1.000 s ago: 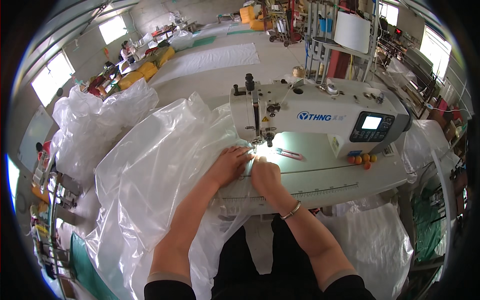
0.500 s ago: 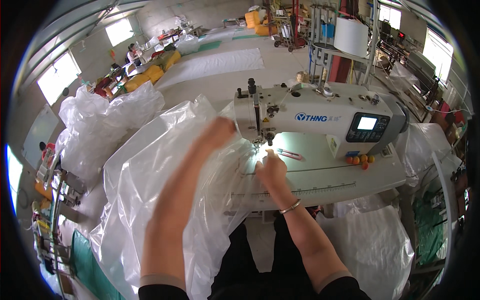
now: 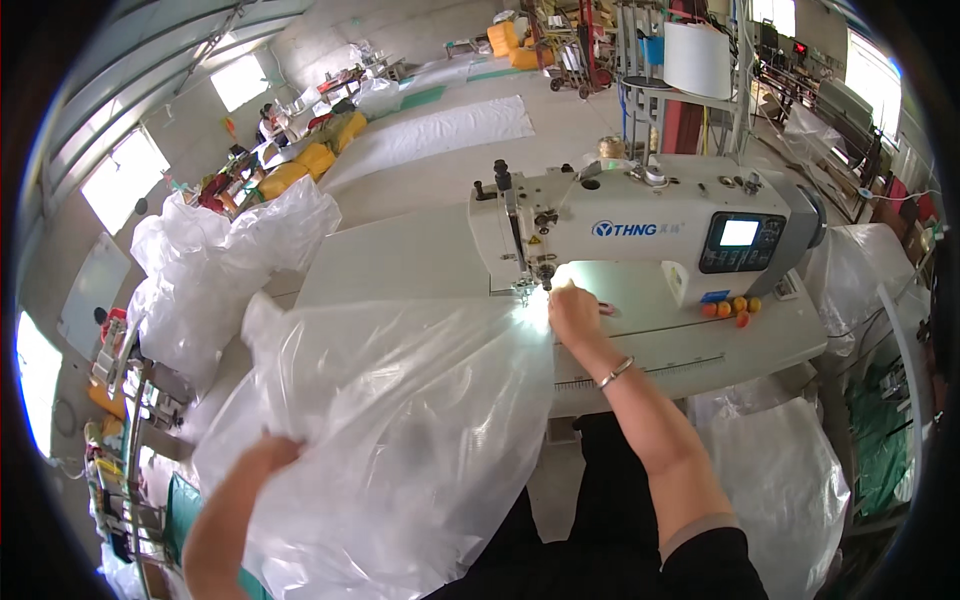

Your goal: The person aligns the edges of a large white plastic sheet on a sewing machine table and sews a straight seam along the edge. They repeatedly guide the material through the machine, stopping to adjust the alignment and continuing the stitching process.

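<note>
A large translucent plastic sheet [image 3: 400, 400] drapes from the sewing machine [image 3: 600, 215] over the table's near edge and toward my lap. At lower left, my left hand [image 3: 268, 455] is closed on the sheet, somewhat blurred, and taut creases run from it toward the needle [image 3: 524, 292]. My right hand [image 3: 574, 315] is closed at the sheet's corner, just right of the lit needle area; its fingertips are partly hidden by glare. Partly covered by that hand, a slim pink-handled tool [image 3: 606, 309] lies on the sewing table [image 3: 640, 335].
Several small orange and yellow balls [image 3: 738, 305] rest by the machine's base. Bunched plastic [image 3: 225, 265] stands left of the table, and more plastic sheeting [image 3: 770, 480] hangs at lower right. A white thread cone [image 3: 697, 60] sits on a stand behind. Far left, a person [image 3: 272, 125] sits working.
My left hand has swung from beside the machine head down to the lower left. The sheet has shifted nearer, baring the table's far left part. My right hand has moved slightly right and up.
</note>
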Motion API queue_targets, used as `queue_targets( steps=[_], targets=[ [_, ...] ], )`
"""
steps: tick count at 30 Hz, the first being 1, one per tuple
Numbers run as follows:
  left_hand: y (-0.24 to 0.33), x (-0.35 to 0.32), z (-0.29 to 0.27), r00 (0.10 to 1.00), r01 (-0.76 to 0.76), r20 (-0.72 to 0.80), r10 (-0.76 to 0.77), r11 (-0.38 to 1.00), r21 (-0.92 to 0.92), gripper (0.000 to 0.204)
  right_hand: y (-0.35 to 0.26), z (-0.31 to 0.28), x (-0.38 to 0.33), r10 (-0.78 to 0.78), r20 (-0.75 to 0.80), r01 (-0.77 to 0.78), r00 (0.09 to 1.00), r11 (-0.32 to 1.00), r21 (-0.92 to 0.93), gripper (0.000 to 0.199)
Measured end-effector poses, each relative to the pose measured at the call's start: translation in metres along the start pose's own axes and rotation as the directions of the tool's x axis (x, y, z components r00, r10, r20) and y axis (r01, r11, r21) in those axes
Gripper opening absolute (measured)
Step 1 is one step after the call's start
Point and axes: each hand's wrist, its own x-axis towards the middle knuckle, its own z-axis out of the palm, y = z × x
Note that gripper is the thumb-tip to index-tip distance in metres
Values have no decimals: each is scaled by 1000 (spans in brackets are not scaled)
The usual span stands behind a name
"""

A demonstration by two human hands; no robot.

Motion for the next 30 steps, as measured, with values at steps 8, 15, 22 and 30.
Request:
queue_targets(
  steps=[8, 15, 22, 30],
  targets=[
    [116, -101, 112, 995, 6, 70, 71, 663, -748, 51, -16, -15, 0, 78, -222, -37, 972, 982, 183, 14],
    [137, -181, 11, 410, -725, -911, -35, 594, -349, 29, -23, -86, -156, -122, 233, -39, 965, 811, 584, 14],
    [221, -167, 81, 597, -703, -161, 786, 609, 367, 27, -76, -34, -177, -275, 476, -460, 836, 122, 879, 25],
    [-59, -111, 130, 574, 349, -818, 45, 890, 293, 26, -157, 7, -240, -610, 595, -636, 524, 185, 749, 25]
  ],
)
